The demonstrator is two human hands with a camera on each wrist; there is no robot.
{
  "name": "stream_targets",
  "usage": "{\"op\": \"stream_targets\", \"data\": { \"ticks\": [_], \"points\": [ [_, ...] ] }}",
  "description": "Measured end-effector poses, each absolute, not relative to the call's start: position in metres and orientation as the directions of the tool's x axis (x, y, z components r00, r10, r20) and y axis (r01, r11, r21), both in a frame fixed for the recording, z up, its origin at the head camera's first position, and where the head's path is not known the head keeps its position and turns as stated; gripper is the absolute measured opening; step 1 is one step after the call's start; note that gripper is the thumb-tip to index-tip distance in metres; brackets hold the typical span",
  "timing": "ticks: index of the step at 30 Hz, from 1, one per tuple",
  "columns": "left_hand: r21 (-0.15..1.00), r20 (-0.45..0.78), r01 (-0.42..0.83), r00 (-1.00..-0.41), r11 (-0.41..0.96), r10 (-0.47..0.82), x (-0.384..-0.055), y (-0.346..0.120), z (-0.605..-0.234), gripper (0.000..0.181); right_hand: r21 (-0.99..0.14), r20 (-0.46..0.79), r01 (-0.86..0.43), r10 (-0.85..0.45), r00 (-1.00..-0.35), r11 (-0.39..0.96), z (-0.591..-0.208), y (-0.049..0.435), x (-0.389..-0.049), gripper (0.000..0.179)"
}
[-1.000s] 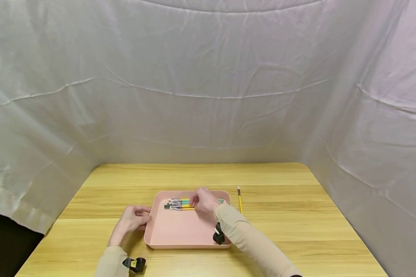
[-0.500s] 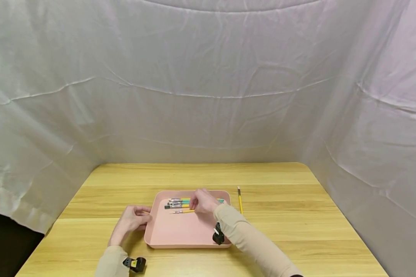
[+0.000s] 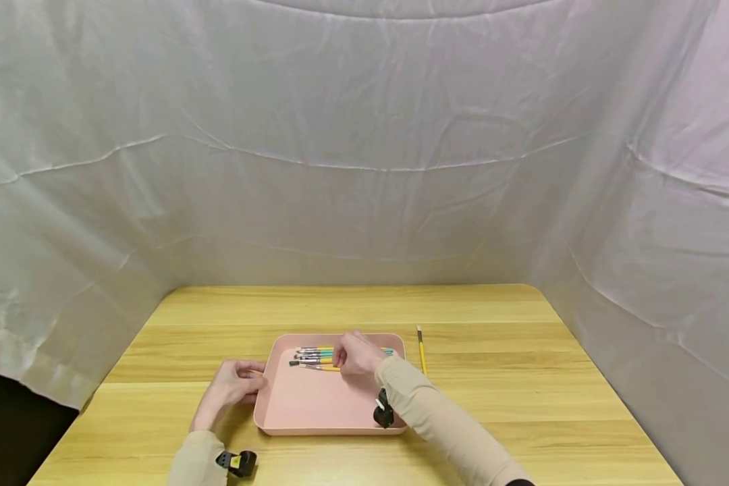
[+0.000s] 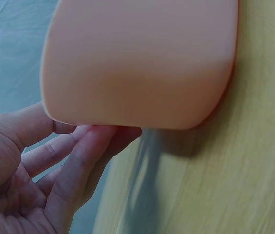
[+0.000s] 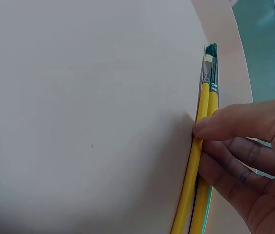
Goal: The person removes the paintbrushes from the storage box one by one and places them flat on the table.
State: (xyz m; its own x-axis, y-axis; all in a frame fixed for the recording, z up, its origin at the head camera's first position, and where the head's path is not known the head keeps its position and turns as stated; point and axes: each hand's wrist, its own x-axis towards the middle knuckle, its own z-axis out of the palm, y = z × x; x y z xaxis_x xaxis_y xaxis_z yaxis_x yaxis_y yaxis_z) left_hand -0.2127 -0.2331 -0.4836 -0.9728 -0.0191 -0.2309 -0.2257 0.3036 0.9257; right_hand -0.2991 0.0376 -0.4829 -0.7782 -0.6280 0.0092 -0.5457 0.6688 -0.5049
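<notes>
On the pink tray (image 3: 316, 405), several paintbrushes (image 3: 313, 355) with yellow and teal handles lie in a row along the far side. My right hand (image 3: 357, 352) is over them, its thumb and fingertips pinching a yellow-handled paintbrush (image 5: 203, 105) with pale bristles. In the right wrist view, that brush lies close beside a dark-bristled one (image 5: 213, 90). My palm covers most of the handles in the head view. At the tray's left side, my left hand (image 3: 233, 385) rests its fingertips against the outer edge; the left wrist view shows those fingers (image 4: 74, 170) extended and touching the tray.
Right of the tray, a single yellow paintbrush (image 3: 422, 351) lies on the wooden table (image 3: 510, 385), pointing away from me. Grey curtains (image 3: 364, 223) hang behind the table and along both sides. Each wrist carries a small black camera.
The nearest yellow paintbrush first slid toward me, apart from the row, then shifted back closer to it. My right hand has barely moved; my left hand stays at the tray's edge.
</notes>
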Motion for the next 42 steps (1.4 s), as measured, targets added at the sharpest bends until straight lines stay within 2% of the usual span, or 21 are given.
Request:
{"op": "stream_targets", "data": {
  "ticks": [6, 11, 15, 27, 42],
  "points": [
    [0.93, -0.226, -0.218, -0.974, 0.294, -0.008, -0.2118, -0.2326, -0.4825, 0.042, -0.498, -0.002, -0.544, -0.628, -0.778, 0.675, -0.482, 0.0368, -0.2991, 0.02],
    [0.95, -0.197, -0.177, -0.979, 0.258, 0.052, -0.2122, -0.2383, -0.4848, 0.041, -0.414, -0.002, -0.583, -0.641, -0.767, 0.699, -0.4803, 0.0364, -0.2964, 0.02],
    [0.949, -0.202, -0.182, -0.978, 0.259, 0.051, -0.2122, -0.2388, -0.485, 0.042, -0.377, 0.006, -0.606, -0.652, -0.758, 0.7, -0.4783, 0.0365, -0.2949, 0.019],
    [0.93, -0.223, -0.212, -0.975, 0.301, 0.001, -0.212, -0.2339, -0.4837, 0.042, -0.419, 0.023, -0.607, -0.66, -0.751, 0.675, -0.4808, 0.0408, -0.2984, 0.01],
    [0.933, -0.225, -0.216, -0.974, 0.288, -0.003, -0.2115, -0.233, -0.4826, 0.043, -0.485, 0.014, -0.598, -0.678, -0.735, 0.638, -0.484, 0.0427, -0.3048, 0.016]
  ]
}}
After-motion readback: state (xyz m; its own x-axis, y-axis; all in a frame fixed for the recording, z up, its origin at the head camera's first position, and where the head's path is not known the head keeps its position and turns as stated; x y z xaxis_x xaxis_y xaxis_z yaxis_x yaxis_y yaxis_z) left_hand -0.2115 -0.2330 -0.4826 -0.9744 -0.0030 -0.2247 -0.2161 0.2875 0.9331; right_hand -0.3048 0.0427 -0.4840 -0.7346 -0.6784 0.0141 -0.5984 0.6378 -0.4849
